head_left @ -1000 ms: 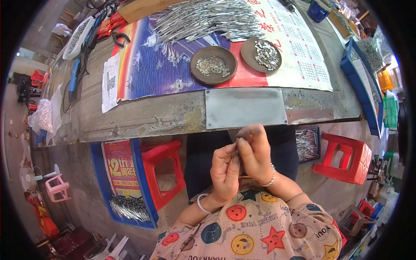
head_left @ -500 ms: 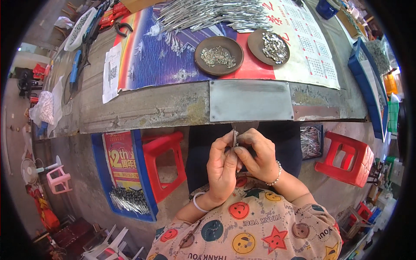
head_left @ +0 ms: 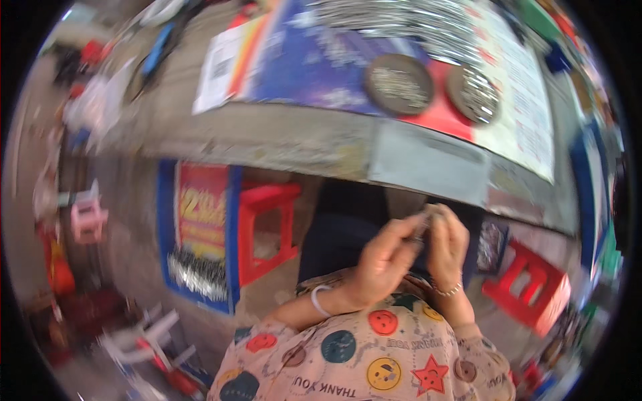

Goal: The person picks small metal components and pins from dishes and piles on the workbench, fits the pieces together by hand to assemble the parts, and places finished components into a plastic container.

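Both hands meet just off the table's near edge, right of the middle. Between the fingertips is a small, narrow metal piece (head_left: 422,228), blurred and mostly covered by the fingers; its exact kind cannot be made out. My left hand (head_left: 382,262) pinches it from the left, with a white bangle at the wrist. From the right, my right hand (head_left: 447,248) closes on it too, a beaded bracelet below. On the table beyond lie a round brown dish (head_left: 380,100) of small metal pins and another brown dish (head_left: 455,100) of small shiny discs.
Long silvery metal pieces (head_left: 401,19) are heaped at the table's back. A grey metal plate (head_left: 428,162) covers part of the near edge. Below stand a blue tray (head_left: 234,267) with metal parts, a red stool (head_left: 245,234) on the left and another red stool (head_left: 528,287) on the right.
The whole view has shifted and tilted, with motion blur. Both hands now appear further right in the picture, still together on the metal piece, and my right hand is turned more upright.
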The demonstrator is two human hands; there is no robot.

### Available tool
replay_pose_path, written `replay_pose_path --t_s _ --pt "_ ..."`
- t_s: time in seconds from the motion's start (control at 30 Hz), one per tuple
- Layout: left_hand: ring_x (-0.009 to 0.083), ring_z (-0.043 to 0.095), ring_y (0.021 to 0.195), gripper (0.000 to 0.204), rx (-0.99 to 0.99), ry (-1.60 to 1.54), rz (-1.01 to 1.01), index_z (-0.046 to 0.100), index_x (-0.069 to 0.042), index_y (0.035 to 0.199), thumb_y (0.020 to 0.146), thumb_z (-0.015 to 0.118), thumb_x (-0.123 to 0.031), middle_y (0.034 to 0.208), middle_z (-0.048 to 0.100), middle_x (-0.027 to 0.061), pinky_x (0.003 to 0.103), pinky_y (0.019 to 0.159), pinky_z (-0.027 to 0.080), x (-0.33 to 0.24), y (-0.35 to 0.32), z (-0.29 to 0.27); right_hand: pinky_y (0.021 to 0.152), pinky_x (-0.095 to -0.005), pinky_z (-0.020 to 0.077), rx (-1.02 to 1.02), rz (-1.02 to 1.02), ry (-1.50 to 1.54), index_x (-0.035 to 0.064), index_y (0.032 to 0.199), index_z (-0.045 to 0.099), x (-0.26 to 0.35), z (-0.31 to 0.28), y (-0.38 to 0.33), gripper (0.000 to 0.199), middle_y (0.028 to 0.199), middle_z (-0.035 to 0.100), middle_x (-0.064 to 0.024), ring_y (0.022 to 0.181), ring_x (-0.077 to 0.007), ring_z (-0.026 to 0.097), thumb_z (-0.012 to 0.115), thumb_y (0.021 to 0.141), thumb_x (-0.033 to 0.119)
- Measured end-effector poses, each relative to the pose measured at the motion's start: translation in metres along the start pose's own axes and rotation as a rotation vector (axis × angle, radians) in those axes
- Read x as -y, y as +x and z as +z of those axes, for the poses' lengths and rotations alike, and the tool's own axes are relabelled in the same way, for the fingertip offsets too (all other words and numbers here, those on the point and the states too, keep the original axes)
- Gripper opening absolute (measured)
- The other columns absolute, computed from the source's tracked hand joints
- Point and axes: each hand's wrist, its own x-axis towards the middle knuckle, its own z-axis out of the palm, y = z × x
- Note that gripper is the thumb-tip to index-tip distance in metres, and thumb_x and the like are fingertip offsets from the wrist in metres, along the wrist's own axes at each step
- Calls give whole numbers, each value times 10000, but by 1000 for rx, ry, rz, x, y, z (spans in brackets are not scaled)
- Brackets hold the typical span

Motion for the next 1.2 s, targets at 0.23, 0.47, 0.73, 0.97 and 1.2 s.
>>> replay_pose_path --t_s 0.23,0.47,0.73,0.97,1.2 --pt "275 608 1115 433 -57 -23 302 447 12 1340 911 502 38 1215 598 186 326 892 502 -5 7 4 634 -263 421 -162 -359 -191 -51 908 531 4 9 -6 94 762 529 -89 682 -167 489 451 919 -2" --pt "279 630 1078 373 -122 -46 259 473 12 1306 936 508 -21 1185 616 183 324 867 515 -2 -16 -24 632 -237 433 -26 -125 -180 -46 1005 563 4 36 -24 235 833 581 -83 720 -134 534 441 1010 155" --pt "296 644 966 259 -446 545 -101 540 -44 1158 899 547 -48 1066 616 171 358 819 517 -16 -110 -136 567 -251 431 310 -50 327 -33 855 508 10 46 -10 485 754 488 -83 600 -146 525 335 1029 385" --pt "272 573 846 150 -969 1166 -37 575 -6 1012 868 542 19 927 563 133 326 770 465 -27 -220 -234 626 -251 471 598 2 90 -37 919 530 21 68 -10 459 879 534 -88 705 -147 591 391 1011 391" --pt "287 577 897 194 -990 1277 -171 609 -18 1015 825 582 10 958 577 128 348 807 464 -14 -266 -243 651 -320 477 726 -191 -42 -62 902 528 24 74 -11 478 852 531 -154 744 -269 592 427 989 397"
